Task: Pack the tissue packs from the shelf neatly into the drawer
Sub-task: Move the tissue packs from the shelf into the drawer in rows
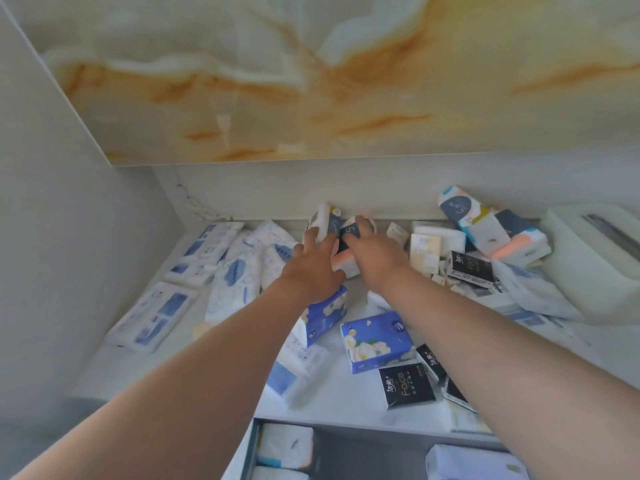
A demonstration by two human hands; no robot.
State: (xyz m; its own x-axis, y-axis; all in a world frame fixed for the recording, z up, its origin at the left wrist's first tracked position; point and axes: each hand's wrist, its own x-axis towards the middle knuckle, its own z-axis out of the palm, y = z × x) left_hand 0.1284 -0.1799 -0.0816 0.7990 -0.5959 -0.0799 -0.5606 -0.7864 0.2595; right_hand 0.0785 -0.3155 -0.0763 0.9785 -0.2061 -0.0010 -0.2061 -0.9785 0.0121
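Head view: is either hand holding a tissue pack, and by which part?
The right hand curls its fingers over the far end of the navy-and-peach tissue pack. The left hand only touches the upright white-and-navy pack with straight fingers.

Single view, head-worn, wide-angle. Set above and just before shelf (pixel 346 407), facing forward and down from close. Open drawer (pixel 363 455) at bottom edge of frame; marbled panel (pixel 311 81) across top.

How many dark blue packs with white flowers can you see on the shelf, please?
2. One floral pack lies partly under the left arm; the other floral pack lies just right of it, toward the right arm. More may be hidden.
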